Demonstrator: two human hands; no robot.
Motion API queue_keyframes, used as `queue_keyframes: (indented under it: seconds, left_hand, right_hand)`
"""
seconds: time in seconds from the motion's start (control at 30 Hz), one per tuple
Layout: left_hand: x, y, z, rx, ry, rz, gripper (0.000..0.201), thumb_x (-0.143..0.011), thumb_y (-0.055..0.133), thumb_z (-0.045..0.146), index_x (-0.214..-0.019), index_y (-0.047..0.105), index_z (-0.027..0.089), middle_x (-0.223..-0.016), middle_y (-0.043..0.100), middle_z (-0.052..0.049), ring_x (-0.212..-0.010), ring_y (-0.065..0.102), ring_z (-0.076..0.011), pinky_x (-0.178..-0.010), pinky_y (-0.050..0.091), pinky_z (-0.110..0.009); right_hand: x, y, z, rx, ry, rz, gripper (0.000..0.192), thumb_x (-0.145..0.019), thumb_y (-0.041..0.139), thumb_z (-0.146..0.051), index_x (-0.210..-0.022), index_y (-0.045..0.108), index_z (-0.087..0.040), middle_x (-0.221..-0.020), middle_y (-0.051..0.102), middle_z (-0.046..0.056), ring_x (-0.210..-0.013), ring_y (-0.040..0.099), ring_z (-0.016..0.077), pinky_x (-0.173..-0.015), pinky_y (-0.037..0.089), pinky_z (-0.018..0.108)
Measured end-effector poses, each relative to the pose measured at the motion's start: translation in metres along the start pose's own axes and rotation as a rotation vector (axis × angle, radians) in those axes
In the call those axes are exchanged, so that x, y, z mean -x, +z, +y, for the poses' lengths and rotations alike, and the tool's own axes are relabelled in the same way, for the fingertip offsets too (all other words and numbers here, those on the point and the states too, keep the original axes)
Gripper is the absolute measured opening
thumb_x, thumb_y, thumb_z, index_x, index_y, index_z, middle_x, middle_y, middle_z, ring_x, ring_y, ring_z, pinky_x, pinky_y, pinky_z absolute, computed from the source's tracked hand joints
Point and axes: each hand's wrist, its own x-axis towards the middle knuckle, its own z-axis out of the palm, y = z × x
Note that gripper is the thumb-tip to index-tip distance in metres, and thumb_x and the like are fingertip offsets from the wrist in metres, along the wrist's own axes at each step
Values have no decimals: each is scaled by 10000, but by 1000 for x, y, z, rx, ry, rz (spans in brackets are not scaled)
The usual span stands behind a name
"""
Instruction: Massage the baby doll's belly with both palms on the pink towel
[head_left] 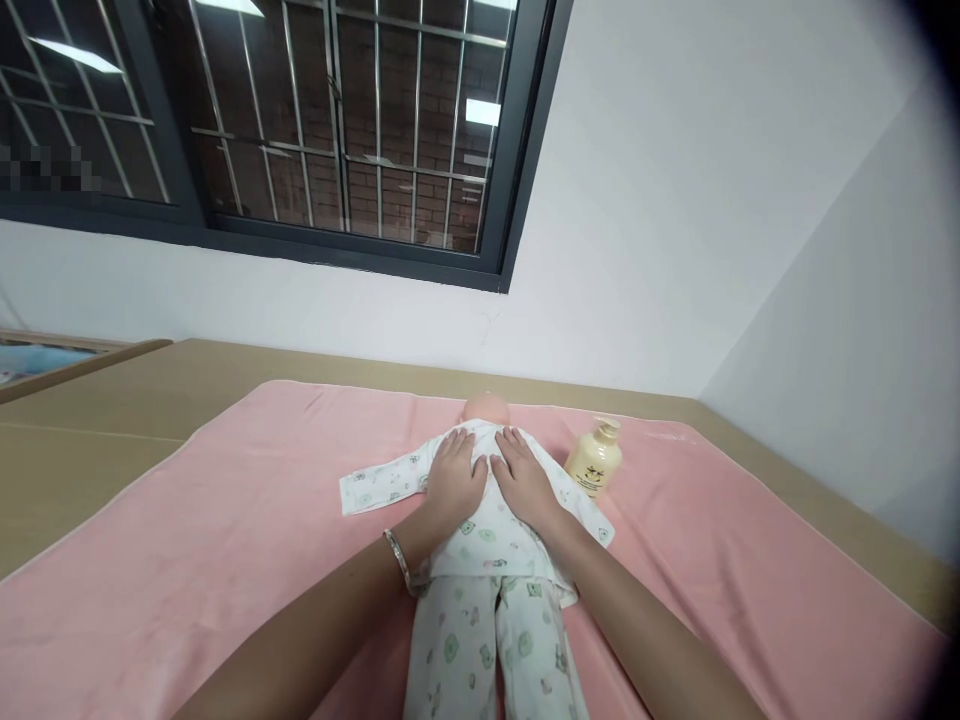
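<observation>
A baby doll (486,408), its bald head at the far end, lies stretched out on a pink cloth (262,540). It wears a white printed top (491,545) with the sleeves spread to both sides, and matching trousers (454,650). My left hand (455,482) rests flat on the upper left of the top, fingers extended. On the upper right, my right hand (527,482) lies flat in the same way, thumbs close together. Neither hand grips anything. The doll's face does not show.
A pale yellow pump bottle (594,462) stands on the cloth just right of the doll's sleeve. Beneath the cloth is a tan table surface (112,470), reaching a white wall (637,200). A barred window (337,130) is above. Something blue (45,358) shows at far left.
</observation>
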Motion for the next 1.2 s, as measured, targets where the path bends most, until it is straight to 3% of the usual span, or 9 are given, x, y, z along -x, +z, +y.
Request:
queue_keyframes:
  seconds: [0.6,0.73,0.83,0.9,1.07,1.2]
  left_hand:
    - [1,3,-4,0,20,44,394,-893,451,237,-1250,582,132,-1321,604,-132,-1277,519,-281,-1094,429,-493]
    - [1,1,-3,-48,61,37,371,-914,425,231,-1210,612,108,-1296,618,-147,-1258,536,-285,-1088,434,-483]
    - [2,-2,-1,-70,125,58,340,-922,409,210,-1146,652,127,-1235,658,-130,-1207,575,-274,-1064,458,-468]
    - [3,-4,1,-71,140,85,316,-914,422,199,-1099,673,147,-1197,680,-116,-1170,599,-266,-1040,478,-462]
    - [5,-7,3,-51,125,155,263,-889,461,199,-979,708,194,-1096,722,-79,-1081,639,-257,-1000,504,-461]
    - [3,-6,1,-30,51,106,288,-885,472,224,-1077,683,182,-1168,696,-83,-1151,603,-272,-1034,478,-475]
  right_hand:
    - [2,5,2,-11,-29,57,534,-976,338,-365,-1431,443,-106,-1517,351,124,-1439,272,232,-1192,224,458]
    - [2,2,2,36,-42,7,559,-990,297,-362,-1461,387,-74,-1547,281,141,-1458,217,236,-1202,192,438]
    - [1,-1,4,87,-104,-62,563,-995,277,-338,-1509,292,-110,-1584,171,115,-1478,127,250,-1199,176,466]
    - [0,-3,3,119,-127,-87,552,-994,270,-313,-1513,286,-128,-1584,183,95,-1479,115,253,-1197,178,473]
    - [3,-8,-10,231,-105,-63,511,-982,296,-266,-1445,419,-90,-1513,361,130,-1432,278,266,-1176,237,446]
    - [14,-8,-31,348,2,1,476,-976,326,-266,-1387,500,-99,-1419,483,168,-1328,451,282,-1076,390,416]
